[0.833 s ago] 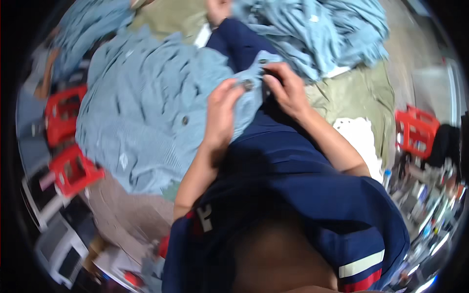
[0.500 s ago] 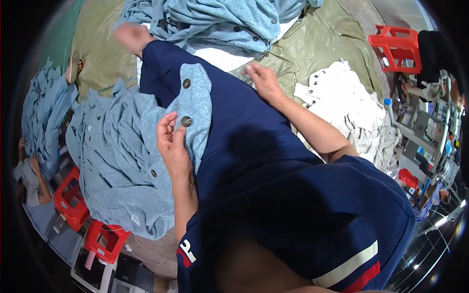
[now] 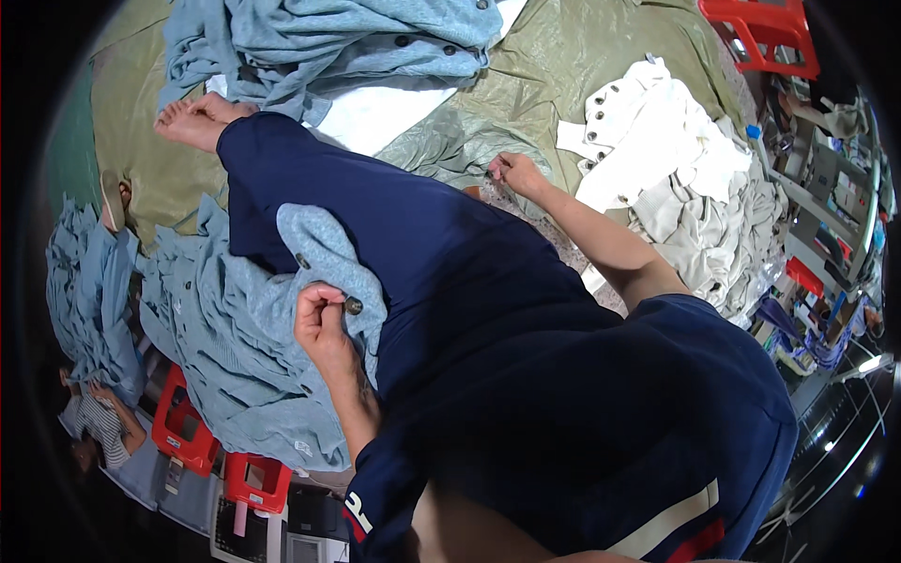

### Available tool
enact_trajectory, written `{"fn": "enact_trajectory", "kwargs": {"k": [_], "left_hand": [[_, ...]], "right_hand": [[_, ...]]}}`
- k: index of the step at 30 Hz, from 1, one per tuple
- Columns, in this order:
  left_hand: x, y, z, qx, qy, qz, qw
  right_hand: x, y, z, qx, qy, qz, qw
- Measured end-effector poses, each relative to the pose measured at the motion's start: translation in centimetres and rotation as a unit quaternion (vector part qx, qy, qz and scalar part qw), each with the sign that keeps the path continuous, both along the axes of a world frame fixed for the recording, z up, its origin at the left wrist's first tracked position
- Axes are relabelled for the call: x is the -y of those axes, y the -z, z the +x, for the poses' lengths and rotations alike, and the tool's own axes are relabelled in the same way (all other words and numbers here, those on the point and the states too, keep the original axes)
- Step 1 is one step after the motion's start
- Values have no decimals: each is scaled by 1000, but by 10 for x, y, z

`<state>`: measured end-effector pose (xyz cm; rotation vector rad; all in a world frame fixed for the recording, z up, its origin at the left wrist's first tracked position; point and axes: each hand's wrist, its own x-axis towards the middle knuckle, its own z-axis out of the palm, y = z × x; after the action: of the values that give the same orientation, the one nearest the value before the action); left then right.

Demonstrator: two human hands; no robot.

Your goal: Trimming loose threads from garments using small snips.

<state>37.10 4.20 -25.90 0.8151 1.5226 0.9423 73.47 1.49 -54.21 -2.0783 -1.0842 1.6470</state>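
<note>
A light blue knitted cardigan (image 3: 235, 347) with dark round buttons lies beside and partly over my dark blue trouser leg. Its buttoned edge curls up across my thigh. My left hand (image 3: 326, 328) is closed in a pinch on that edge, fingertips right beside a dark button (image 3: 353, 305). My right hand (image 3: 518, 175) hangs to the right of my legs, above the crumpled grey-green sheet, its fingers curled together. Whether it has something small in it cannot be made out.
More light blue cardigans (image 3: 338, 47) are heaped ahead. White and cream knitwear (image 3: 648, 141) lies to the right on an olive sheet (image 3: 601, 47). Red stools stand at the lower left (image 3: 255, 483) and upper right (image 3: 765, 33). At far left a person in a striped top (image 3: 99, 432) handles blue garments.
The whole view has shifted. My left fingers have closed from a looser hold into a pinch by the button, and the cardigan's edge is more folded. My right hand has curled its fingers.
</note>
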Motion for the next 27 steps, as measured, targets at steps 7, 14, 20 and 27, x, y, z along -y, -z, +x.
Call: {"fn": "enact_trajectory", "kwargs": {"k": [7, 14, 20, 27], "left_hand": [[-11, 0, 1, -21, 12, -8, 1000], [-15, -9, 9, -34, 21, -35, 999], [-10, -15, 3, -38, 53, -28, 997], [-12, -21, 4, -58, 53, -43, 996]], "right_hand": [[5, 36, 0, 12, -200, -104, 974], [-13, 45, -26, 102, -344, -103, 928], [-61, 65, 15, 201, -300, -152, 920], [-46, 51, 14, 156, -292, -61, 941]]}}
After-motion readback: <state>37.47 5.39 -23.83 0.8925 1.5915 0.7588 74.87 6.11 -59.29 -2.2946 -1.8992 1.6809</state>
